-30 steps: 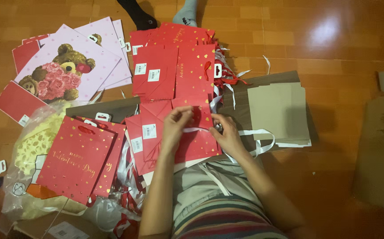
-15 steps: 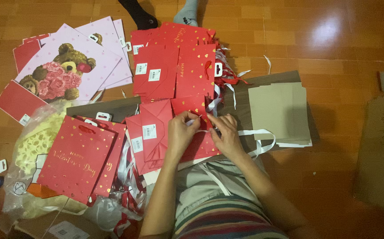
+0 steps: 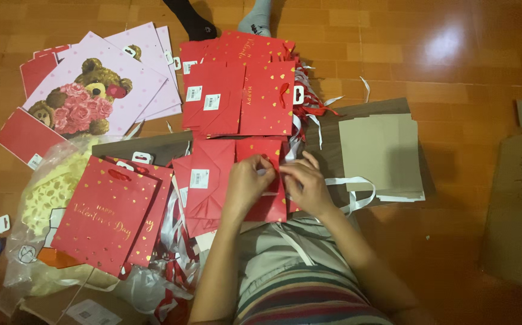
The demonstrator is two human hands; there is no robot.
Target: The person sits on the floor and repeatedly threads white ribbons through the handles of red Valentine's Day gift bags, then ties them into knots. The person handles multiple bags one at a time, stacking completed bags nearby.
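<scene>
A flat red gift bag point(image 3: 271, 180) with small gold hearts lies on the floor just in front of the person's lap, and both hands are on it. The left hand point(image 3: 247, 182) is curled with its fingertips pinching the bag's upper edge; the right hand point(image 3: 306, 185) is closed on the same edge just beside it, thumbs nearly touching. A white ribbon point(image 3: 357, 189) loops out from under the right hand. Beyond the hands lies a stack of red bags point(image 3: 240, 96); to the right, beige cardboard sheets point(image 3: 381, 153). At the left lie a red bag with gold lettering point(image 3: 105, 210) and a pink teddy-bear bag point(image 3: 92, 90).
</scene>
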